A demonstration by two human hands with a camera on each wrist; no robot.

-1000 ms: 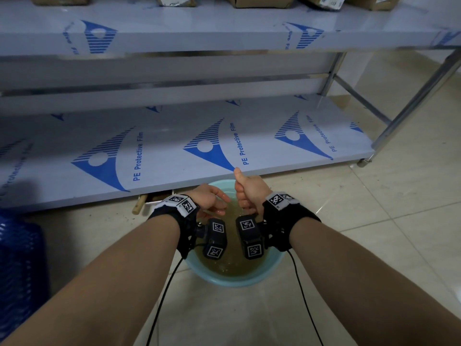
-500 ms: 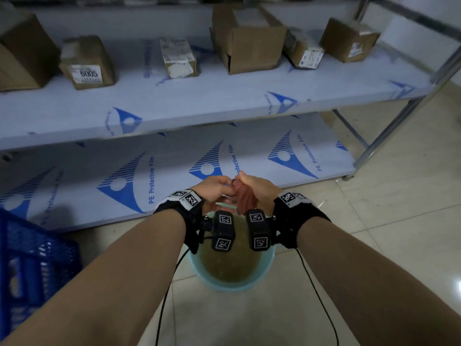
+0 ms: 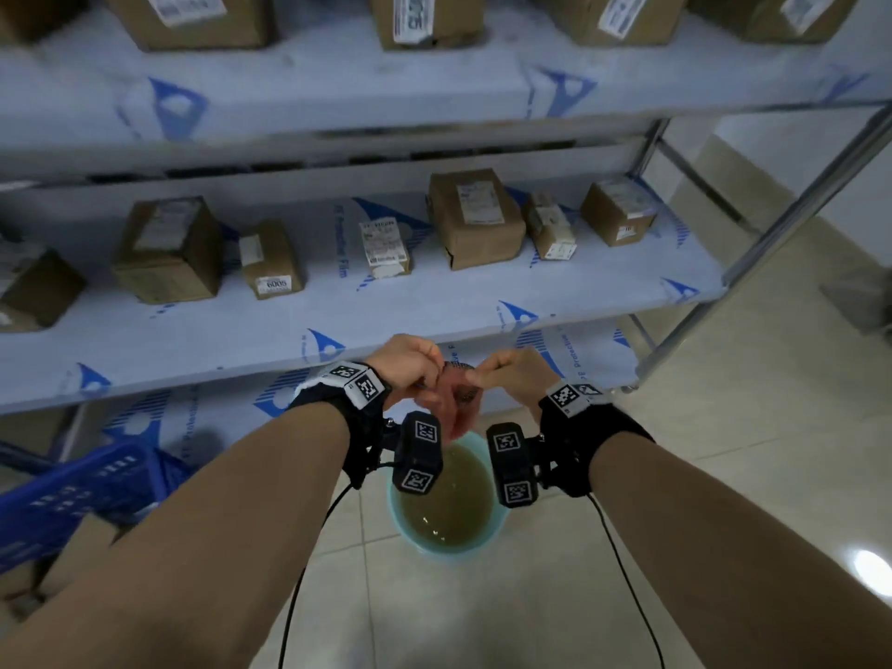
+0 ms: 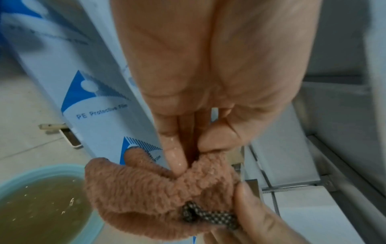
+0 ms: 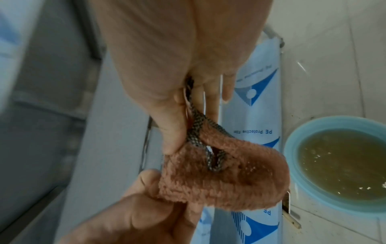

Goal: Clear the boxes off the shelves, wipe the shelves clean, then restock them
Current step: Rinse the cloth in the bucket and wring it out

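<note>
A wet pinkish-brown cloth point(image 3: 451, 403) with a dark checked loop point(image 4: 208, 214) hangs between my two hands above the basin. My left hand point(image 3: 410, 366) pinches one edge of the cloth point(image 4: 146, 194) between thumb and fingers. My right hand point(image 3: 507, 374) pinches the opposite edge, beside the checked loop point(image 5: 196, 130), of the cloth point(image 5: 229, 178). Several brown cardboard boxes point(image 3: 475, 217) stand on the middle shelf point(image 3: 434, 301). More boxes point(image 3: 425, 16) sit on the top shelf point(image 3: 313, 103). The bottom shelf point(image 3: 227, 408) shows only its blue-printed film.
A pale blue basin point(image 3: 446, 548) of murky brownish water sits on the tiled floor under my wrists. A blue plastic crate point(image 3: 72, 494) stands at the left with a cardboard box point(image 3: 72, 548) by it. The rack's metal leg point(image 3: 753, 263) rises at the right.
My hands have lifted out of the basin with the cloth and now hold it spread between them. The view has tilted up, bringing the middle and top shelves into sight.
</note>
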